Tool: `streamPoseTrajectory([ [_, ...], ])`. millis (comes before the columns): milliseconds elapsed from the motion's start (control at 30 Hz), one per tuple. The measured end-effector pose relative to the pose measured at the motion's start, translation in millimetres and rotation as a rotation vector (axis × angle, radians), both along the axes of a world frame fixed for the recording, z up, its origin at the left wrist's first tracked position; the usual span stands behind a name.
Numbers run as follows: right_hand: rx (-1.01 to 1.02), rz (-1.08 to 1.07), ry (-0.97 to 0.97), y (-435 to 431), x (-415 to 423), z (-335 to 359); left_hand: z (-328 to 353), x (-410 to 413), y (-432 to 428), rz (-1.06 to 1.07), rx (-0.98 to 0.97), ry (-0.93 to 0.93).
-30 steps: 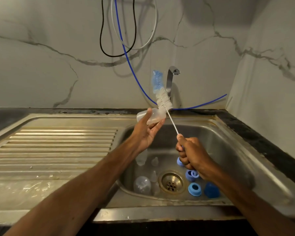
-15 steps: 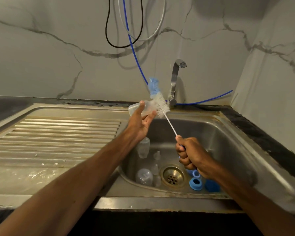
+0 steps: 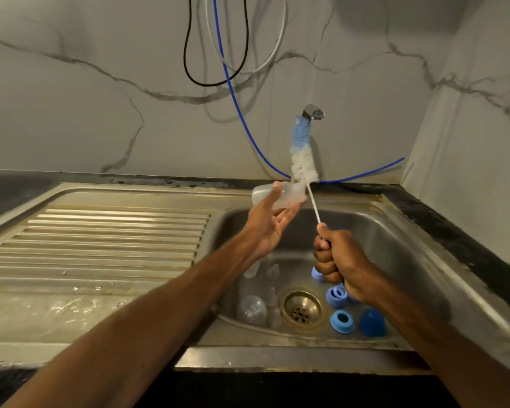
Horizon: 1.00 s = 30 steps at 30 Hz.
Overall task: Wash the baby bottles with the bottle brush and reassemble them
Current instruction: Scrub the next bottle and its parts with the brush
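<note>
**Occlusions, blur, crops**

The bottle brush [image 3: 304, 167] head is smeared by motion blur, and its handle is buried in the right hand [image 3: 340, 266]. The tap [image 3: 314, 111] is mostly covered by the bristles. The baby bottle [image 3: 262, 194] is partly masked by the thumb of the left hand [image 3: 267, 228]. Clear parts [image 3: 252, 309] in the sink [image 3: 395, 245] are too faint to be sorted. One blue ring [image 3: 334, 297] is half hidden behind the right hand. Cables [image 3: 215, 39] are cropped at the top edge.

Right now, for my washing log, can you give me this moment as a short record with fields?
left grip: holds a clear bottle on its side above the sink
right grip: holds the bottle brush by its handle
brush head: outside the bottle, beside its mouth, pointing up
in sink: second bottle, blue rings, blue cap
reassembly: not yet done
</note>
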State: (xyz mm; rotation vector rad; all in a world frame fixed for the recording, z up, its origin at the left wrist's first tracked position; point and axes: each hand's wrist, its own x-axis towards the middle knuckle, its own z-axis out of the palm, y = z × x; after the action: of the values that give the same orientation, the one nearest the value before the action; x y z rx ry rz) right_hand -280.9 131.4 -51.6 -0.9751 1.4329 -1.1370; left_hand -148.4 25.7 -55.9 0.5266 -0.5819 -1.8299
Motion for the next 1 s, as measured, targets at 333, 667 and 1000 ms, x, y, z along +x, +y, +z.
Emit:
streamPoseTrajectory([
  [333,0.049,0.009,-0.024,-4,5,-1,-6,-2,-3,0.050,0.046,-0.006],
  [667,0.070,0.078,0.022,8,12,-5,0,24,-24,0.304,0.152,0.053],
  [1000,0.038,0.012,-0.024,1,7,-1,0,3,-11,0.110,0.047,-0.087],
])
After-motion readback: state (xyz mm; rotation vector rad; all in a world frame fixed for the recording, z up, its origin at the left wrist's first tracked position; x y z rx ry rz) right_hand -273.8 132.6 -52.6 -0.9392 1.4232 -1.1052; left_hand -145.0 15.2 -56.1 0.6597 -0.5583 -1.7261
